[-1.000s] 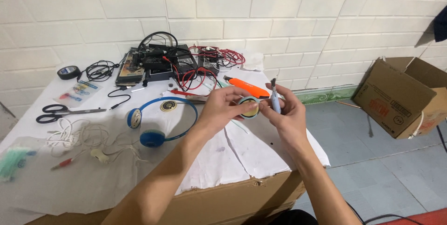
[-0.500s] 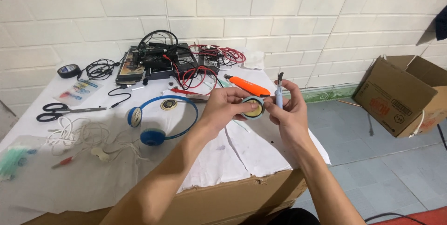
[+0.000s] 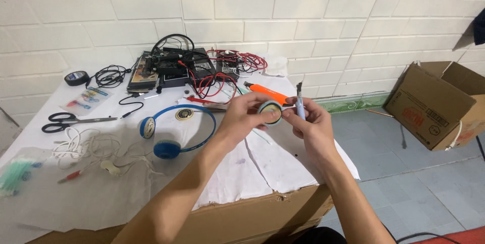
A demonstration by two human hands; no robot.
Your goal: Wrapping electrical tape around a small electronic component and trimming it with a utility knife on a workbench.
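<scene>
I see the small round earpiece disc (image 3: 271,113) held in the air above the right edge of the worktop (image 3: 126,198), clear of its paper cover. My left hand (image 3: 246,114) pinches the disc by its rim with thumb and fingertips, a narrow grip closed on the disc. My right hand (image 3: 309,123) touches the disc's right side with its fingertips and also holds a slim pen-shaped tool (image 3: 300,103), upright, tip up, clamped between the fingers.

To do this step well, I judge the following:

1. Keep the left-hand pinch on the rim only, so the disc's face stays exposed.
2. Steady both wrists against each other; the work is unsupported in the air.
3. Bring the tool tip down only when the disc is still.
4. Work over the paper, not past the right edge, so that a dropped part lands on the worktop.

Just behind the hands an orange tool (image 3: 266,92) lies near the right edge. The blue headband headphones (image 3: 169,133) lie at mid-worktop, left of the hands. Toward the far edge sit the tangle of red and black wires (image 3: 222,69) and dark electronic boxes (image 3: 169,67). Scissors (image 3: 70,120) lie near the left edge.
</scene>
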